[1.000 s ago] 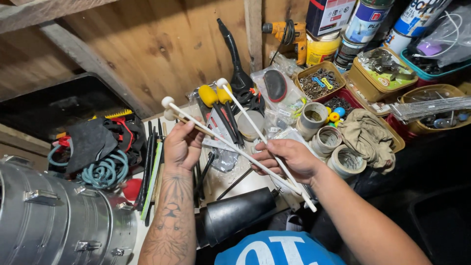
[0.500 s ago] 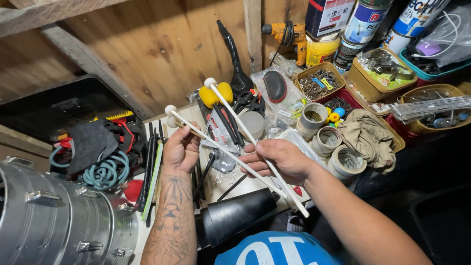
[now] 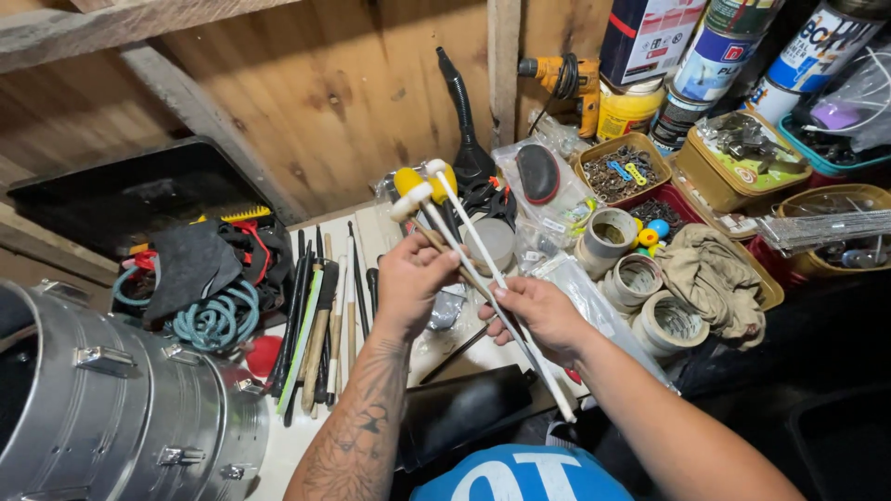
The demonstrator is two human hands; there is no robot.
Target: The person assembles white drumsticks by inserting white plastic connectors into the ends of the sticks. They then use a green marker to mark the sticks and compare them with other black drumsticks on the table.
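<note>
Over the middle of the cluttered desk (image 3: pixel 278 445), the left hand (image 3: pixel 408 283) and right hand (image 3: pixel 538 314) each closed around white-tipped mallets (image 3: pixel 464 243), bunching them upright together, heads fanned toward the back wall beside the tape rolls (image 3: pixel 640 297).

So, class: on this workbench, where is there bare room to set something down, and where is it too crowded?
Bare room is scarce: a pale strip of bench top between the metal drum and the row of sticks. Elsewhere is crowded: tape rolls, a rag and trays of hardware to the right, the left hand and right hand holding mallets mid-bench.
</note>
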